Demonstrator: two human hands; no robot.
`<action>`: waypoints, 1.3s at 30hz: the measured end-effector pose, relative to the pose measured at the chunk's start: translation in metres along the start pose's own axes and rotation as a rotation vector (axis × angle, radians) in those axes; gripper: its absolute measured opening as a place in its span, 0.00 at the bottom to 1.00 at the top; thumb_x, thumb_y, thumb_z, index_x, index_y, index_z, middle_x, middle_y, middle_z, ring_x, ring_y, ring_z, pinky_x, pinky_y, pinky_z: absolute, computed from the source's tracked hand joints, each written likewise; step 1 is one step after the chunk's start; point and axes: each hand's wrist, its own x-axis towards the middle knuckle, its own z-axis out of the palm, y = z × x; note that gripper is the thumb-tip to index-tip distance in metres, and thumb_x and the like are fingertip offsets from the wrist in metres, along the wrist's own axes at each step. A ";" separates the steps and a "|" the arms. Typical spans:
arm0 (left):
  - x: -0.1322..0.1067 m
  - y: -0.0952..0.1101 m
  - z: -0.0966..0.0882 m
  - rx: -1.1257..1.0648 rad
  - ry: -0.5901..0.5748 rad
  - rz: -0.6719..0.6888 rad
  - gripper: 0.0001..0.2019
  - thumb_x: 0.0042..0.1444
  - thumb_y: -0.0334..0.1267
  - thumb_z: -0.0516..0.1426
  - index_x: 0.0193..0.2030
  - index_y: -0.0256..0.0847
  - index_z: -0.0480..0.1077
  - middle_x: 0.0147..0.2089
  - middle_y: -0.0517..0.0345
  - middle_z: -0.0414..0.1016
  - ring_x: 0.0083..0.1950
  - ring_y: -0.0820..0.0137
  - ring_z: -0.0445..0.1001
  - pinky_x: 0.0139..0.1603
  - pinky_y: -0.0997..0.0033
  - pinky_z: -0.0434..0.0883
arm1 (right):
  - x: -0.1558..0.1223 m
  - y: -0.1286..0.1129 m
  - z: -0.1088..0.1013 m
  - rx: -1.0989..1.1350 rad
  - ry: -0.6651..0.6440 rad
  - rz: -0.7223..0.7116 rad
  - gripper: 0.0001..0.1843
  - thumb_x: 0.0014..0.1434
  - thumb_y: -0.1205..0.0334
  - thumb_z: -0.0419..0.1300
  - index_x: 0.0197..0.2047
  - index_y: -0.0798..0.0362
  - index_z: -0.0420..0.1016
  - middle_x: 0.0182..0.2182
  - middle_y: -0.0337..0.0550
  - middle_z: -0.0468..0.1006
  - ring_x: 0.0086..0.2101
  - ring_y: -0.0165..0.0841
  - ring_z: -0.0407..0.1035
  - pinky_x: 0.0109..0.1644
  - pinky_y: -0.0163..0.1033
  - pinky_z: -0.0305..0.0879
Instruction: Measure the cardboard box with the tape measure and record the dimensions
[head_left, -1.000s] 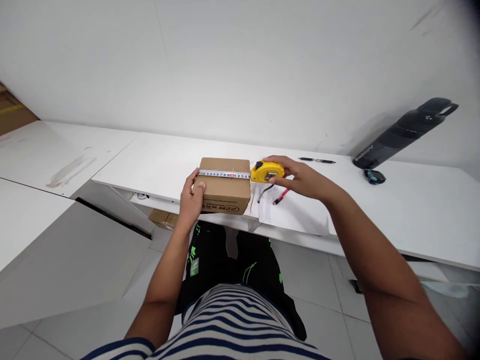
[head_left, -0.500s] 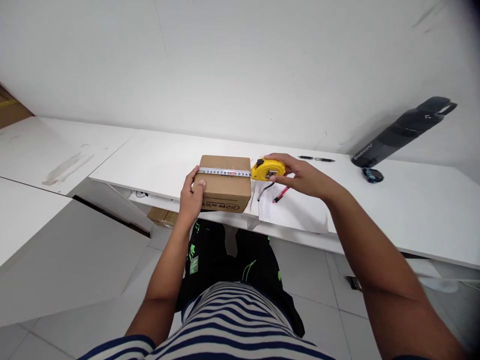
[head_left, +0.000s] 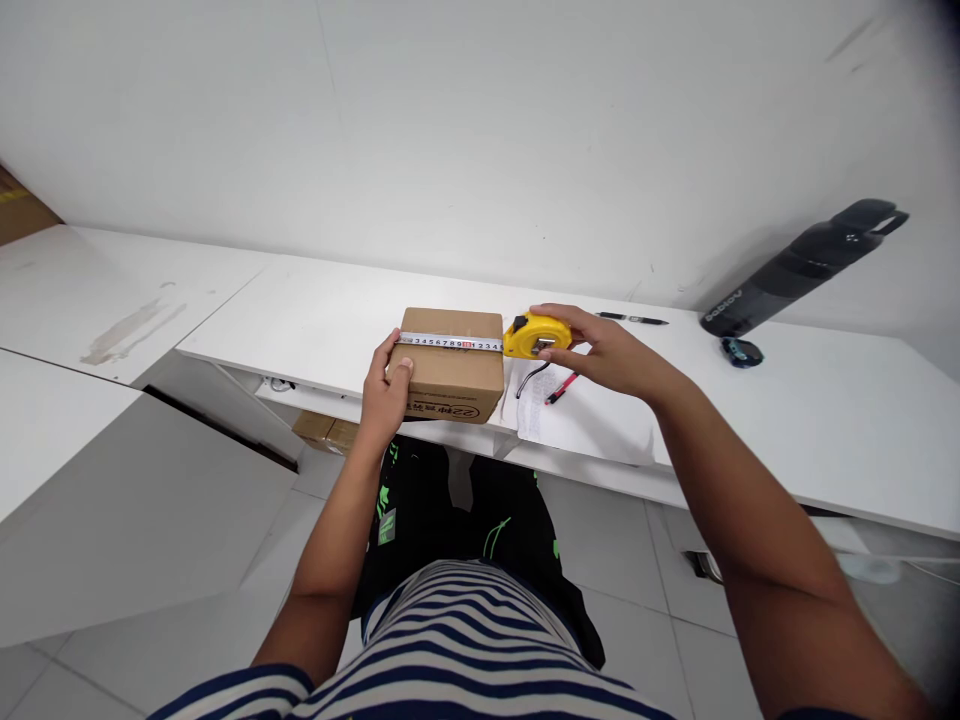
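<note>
A brown cardboard box [head_left: 454,375] with dark printing on its front sits at the front edge of the white desk. My left hand [head_left: 388,385] grips the box's left end, thumb on top, and pins the free end of the tape there. The white blade [head_left: 442,343] of the tape measure lies straight across the box's top face. At the right edge of the box, my right hand [head_left: 600,345] is closed on the yellow tape measure case [head_left: 537,336], fingers over its top and thumb at its lower side.
Right of the box lie written paper [head_left: 531,412], a red pen [head_left: 561,388] and a black strap [head_left: 531,378]. Farther back are a black pen [head_left: 631,319], a dark bottle [head_left: 795,268] and a small dark round object [head_left: 742,351]. The wall [head_left: 480,130] rises behind the desk [head_left: 810,420].
The view has shifted very slightly. Both hands, the box and the stretched tape hold the same places relative to each other.
</note>
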 end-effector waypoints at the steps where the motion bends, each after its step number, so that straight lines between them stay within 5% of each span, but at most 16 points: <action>1: 0.000 0.000 0.000 -0.004 0.001 -0.005 0.23 0.63 0.42 0.54 0.65 0.47 0.65 0.68 0.54 0.66 0.68 0.61 0.64 0.69 0.59 0.62 | 0.000 -0.001 0.001 -0.011 0.007 -0.004 0.30 0.62 0.44 0.57 0.66 0.33 0.61 0.64 0.40 0.67 0.50 0.45 0.72 0.50 0.52 0.74; 17: -0.002 0.003 -0.001 0.002 0.012 -0.024 0.23 0.63 0.42 0.54 0.65 0.48 0.65 0.68 0.55 0.65 0.69 0.61 0.63 0.70 0.59 0.60 | 0.001 -0.012 0.005 -0.016 0.033 0.062 0.39 0.61 0.47 0.58 0.71 0.36 0.48 0.53 0.45 0.76 0.49 0.46 0.73 0.48 0.54 0.74; 22: 0.003 0.003 -0.003 0.018 0.022 -0.027 0.23 0.63 0.43 0.53 0.65 0.47 0.65 0.68 0.52 0.65 0.69 0.60 0.62 0.71 0.57 0.58 | 0.006 -0.019 0.006 -0.073 0.126 -0.031 0.31 0.60 0.50 0.59 0.65 0.40 0.61 0.57 0.46 0.73 0.50 0.47 0.72 0.50 0.55 0.73; 25: 0.003 0.017 -0.006 0.081 0.059 0.013 0.28 0.62 0.45 0.55 0.69 0.51 0.58 0.70 0.51 0.62 0.68 0.59 0.63 0.68 0.54 0.62 | 0.011 -0.035 0.010 -0.107 0.233 -0.144 0.26 0.62 0.51 0.57 0.63 0.40 0.63 0.58 0.46 0.73 0.53 0.47 0.70 0.52 0.55 0.71; 31: -0.033 0.075 -0.010 0.134 0.258 0.340 0.40 0.61 0.50 0.57 0.74 0.54 0.40 0.73 0.47 0.54 0.71 0.56 0.59 0.69 0.50 0.60 | -0.001 -0.058 0.018 -0.062 0.348 -0.191 0.29 0.62 0.48 0.57 0.65 0.37 0.58 0.59 0.46 0.71 0.55 0.47 0.69 0.58 0.57 0.68; 36: -0.077 0.082 0.010 -0.194 -0.102 0.236 0.34 0.59 0.59 0.55 0.69 0.53 0.53 0.68 0.45 0.63 0.65 0.56 0.67 0.63 0.53 0.69 | -0.044 -0.055 0.055 0.155 0.479 -0.134 0.36 0.60 0.40 0.58 0.66 0.37 0.51 0.54 0.52 0.71 0.53 0.48 0.71 0.55 0.57 0.72; 39: -0.096 0.068 0.031 -0.447 -0.446 0.085 0.45 0.50 0.63 0.61 0.71 0.52 0.51 0.71 0.44 0.59 0.68 0.52 0.64 0.65 0.52 0.67 | -0.071 -0.058 0.101 0.313 0.525 -0.170 0.37 0.63 0.40 0.55 0.68 0.36 0.43 0.52 0.51 0.74 0.51 0.46 0.73 0.52 0.57 0.74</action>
